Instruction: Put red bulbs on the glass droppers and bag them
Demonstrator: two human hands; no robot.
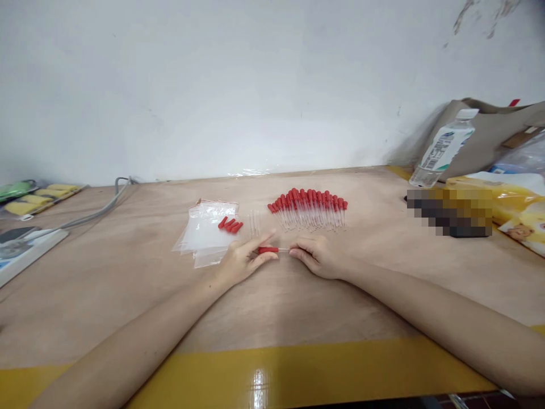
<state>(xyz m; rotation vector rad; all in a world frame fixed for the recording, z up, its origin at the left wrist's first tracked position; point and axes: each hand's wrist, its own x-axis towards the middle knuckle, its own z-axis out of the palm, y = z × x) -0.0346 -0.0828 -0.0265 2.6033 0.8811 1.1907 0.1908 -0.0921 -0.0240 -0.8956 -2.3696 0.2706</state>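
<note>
A red rubber dropper bulb [268, 250] lies between the thumb and fingers of my left hand [242, 258], its back end tucked into the hand. The index finger is raised off it. From the bulb's mouth a thin clear dropper tube [284, 250] runs to my right hand [317, 255], which pinches it between thumb and fingertips. Bulb and tube are in line; I cannot tell how far the tube sits inside. Beyond my hands lie several loose red bulbs [231, 225] on clear zip bags [208, 227], a few bare tubes [254, 222], and a fanned row of bulb-topped droppers [313, 199].
At the right stand a tilted water bottle [445, 149] and a grey-brown bag [485, 136], with yellow packaging [498, 193] and a blurred dark object [449, 213] nearby. A power strip [34, 253] with a grey cable [102, 210] and yellow packets [40, 199] lie left. Yellow tape [238, 369] edges the table.
</note>
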